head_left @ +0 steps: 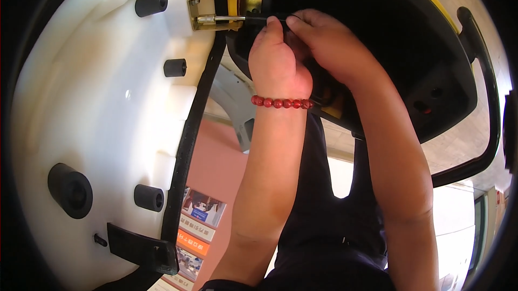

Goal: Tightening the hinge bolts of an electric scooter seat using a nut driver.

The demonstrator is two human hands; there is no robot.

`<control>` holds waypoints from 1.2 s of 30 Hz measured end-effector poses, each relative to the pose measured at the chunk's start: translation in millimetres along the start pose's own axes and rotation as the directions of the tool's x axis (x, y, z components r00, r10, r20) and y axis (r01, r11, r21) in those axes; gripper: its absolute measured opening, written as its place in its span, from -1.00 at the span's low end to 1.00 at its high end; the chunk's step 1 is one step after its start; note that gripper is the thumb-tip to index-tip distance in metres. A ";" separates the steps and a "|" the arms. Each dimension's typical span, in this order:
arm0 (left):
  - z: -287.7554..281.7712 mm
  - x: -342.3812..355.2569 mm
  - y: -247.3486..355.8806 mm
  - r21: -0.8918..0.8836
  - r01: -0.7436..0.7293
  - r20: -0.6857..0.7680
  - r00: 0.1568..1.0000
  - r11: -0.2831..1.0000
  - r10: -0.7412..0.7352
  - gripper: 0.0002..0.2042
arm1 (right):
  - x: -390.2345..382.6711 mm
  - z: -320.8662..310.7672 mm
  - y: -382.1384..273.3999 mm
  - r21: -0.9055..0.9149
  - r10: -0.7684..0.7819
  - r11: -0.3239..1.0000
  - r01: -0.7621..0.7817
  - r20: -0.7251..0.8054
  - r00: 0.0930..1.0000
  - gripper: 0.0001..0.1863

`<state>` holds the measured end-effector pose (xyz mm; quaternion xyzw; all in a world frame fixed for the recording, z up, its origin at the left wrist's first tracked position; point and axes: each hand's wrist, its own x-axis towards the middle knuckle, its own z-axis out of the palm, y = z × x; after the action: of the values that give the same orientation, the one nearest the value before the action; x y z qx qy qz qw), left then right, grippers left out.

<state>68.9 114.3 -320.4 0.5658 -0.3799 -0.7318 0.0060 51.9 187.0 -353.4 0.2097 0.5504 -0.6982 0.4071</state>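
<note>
Beside the brass-coloured metal bracket (192, 14): thin silver rod with a black end section (232, 19), pointing right into two bare hands.
Rod looks light and stiff, bare metal probably slippery; black section likely the better hold. Left hand (276, 56): thumb at that section, fingers hidden, closure can't be told. Right hand (318, 32): thumb and forefinger narrow, contents unclear. Around, left to right: glossy white moulded shell (116, 80), salmon-pink surface (218, 150), broad black panel (402, 59), pale floor (458, 145).

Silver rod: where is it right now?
In the head view, upper area, left of centre: the silver rod crosses the brass-coloured bracket, to the left of the left hand.
</note>
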 end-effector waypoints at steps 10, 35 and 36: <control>0.2 1.3 -2.0 0.031 0.016 0.002 1.000 0.999 -0.016 -0.81 | -0.6 2.1 -3.5 0.095 0.144 0.985 -0.144 0.002 0.990 -0.58; 4.4 2.2 -0.9 0.014 0.047 0.022 0.999 0.999 -0.048 -0.81 | -3.1 -7.0 -4.0 -0.121 0.043 0.992 -0.044 -0.006 0.999 -0.59; 6.9 2.3 -1.7 0.017 0.025 0.008 1.000 1.000 -0.025 -0.81 | -3.0 -7.4 -0.5 -0.046 -0.049 0.998 0.047 -0.034 0.998 -0.57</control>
<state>63.0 118.3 -322.7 0.5675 -0.3790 -0.7309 -0.0096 52.0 195.0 -353.1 0.1994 0.5779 -0.6913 0.3852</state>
